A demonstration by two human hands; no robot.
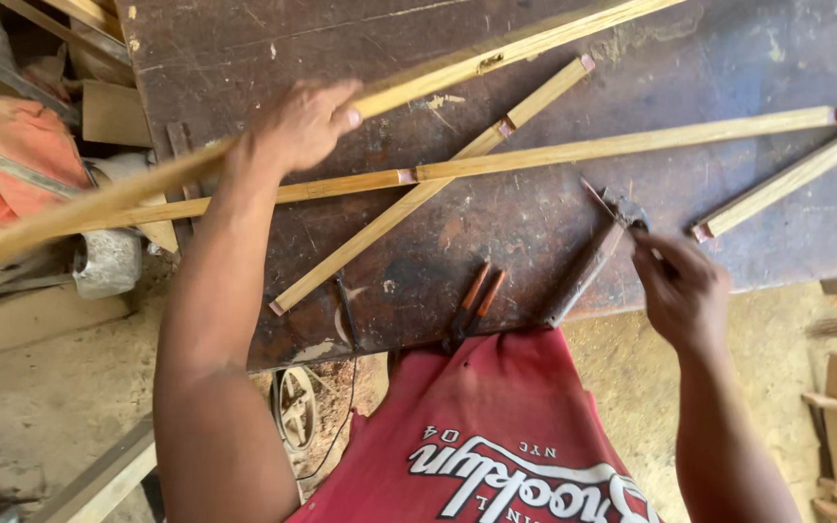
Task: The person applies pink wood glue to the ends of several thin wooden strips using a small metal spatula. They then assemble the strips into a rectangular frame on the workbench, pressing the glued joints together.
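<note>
Left hand: fingers curled over a long pale split-bamboo strip, pinning it where it crosses the near-left part of the dark, scarred wooden workbench; palm down, grip closed on the strip, thumb hidden.
Right hand: fingertips pinched together just beside the rusty iron head of a wooden-handled hammer; whether anything small sits in the pinch cannot be told.
Held strip: runs diagonally from beyond the bench's left edge up toward the far right, overhanging at the left.
Just under the left hand: a second jointed bamboo strip lying almost level, and a third shorter bamboo strip crossing it on the slant.
Right of the right hand: a fourth short bamboo piece.
Between the hands, at the near edge: red-handled pliers.
Handling note: pressing close to the bench edge would likely best steady the overhanging length.
</note>
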